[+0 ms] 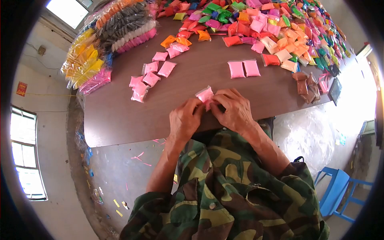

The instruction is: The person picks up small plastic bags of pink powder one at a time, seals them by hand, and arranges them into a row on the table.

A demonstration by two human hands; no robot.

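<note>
Near the table's front edge, both hands hold one small clear packet of pink material (205, 94). My left hand (186, 118) pinches its lower left side. My right hand (232, 109) grips its right side, fingers curled, and hides part of it. Two pink packets (244, 69) lie side by side beyond my right hand. To the left, several more pink packets (151, 78) lie in a loose, partly overlapping line that runs away from me.
A big heap of packets in many colours (256, 24) covers the back and right of the brown table (192, 68). Bundled bags (120, 36) are stacked at the back left. Brown packets (307, 87) lie near the right edge. A blue stool (334, 190) stands on the floor at right.
</note>
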